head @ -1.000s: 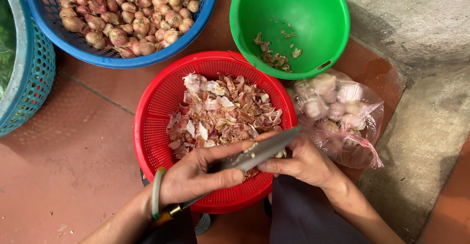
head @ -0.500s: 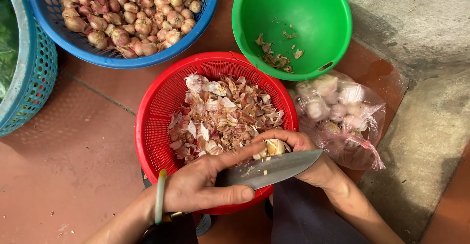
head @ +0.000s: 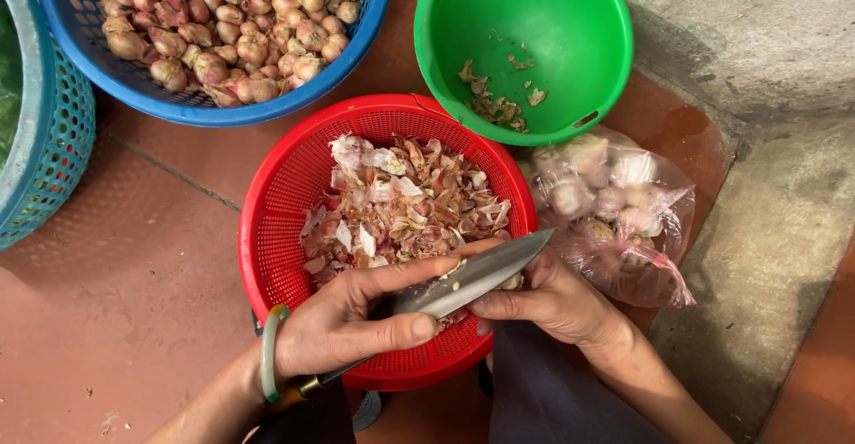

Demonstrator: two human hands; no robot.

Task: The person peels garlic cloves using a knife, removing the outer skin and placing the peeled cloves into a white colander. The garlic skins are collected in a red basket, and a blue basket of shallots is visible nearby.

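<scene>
My left hand (head: 356, 324) grips a kitchen knife (head: 481, 270); the thumb lies along its blade and the dark handle runs back under my wrist, which wears a green bangle. My right hand (head: 552, 297) is closed on a small shallot that is mostly hidden behind the blade. Both hands hover over the near rim of a red colander (head: 267, 230) filled with papery pink and white shallot skins (head: 401, 203).
A blue basket (head: 160, 101) of unpeeled shallots stands at the top left. A green bowl (head: 606, 43) with a few scraps is at the top right. A clear plastic bag (head: 614, 212) of bulbs lies right of the colander. A teal basket (head: 44, 150) is at the far left.
The knife blade has tilted and shifted over the shallot in my right hand. Both hands stay over the colander's near rim.
</scene>
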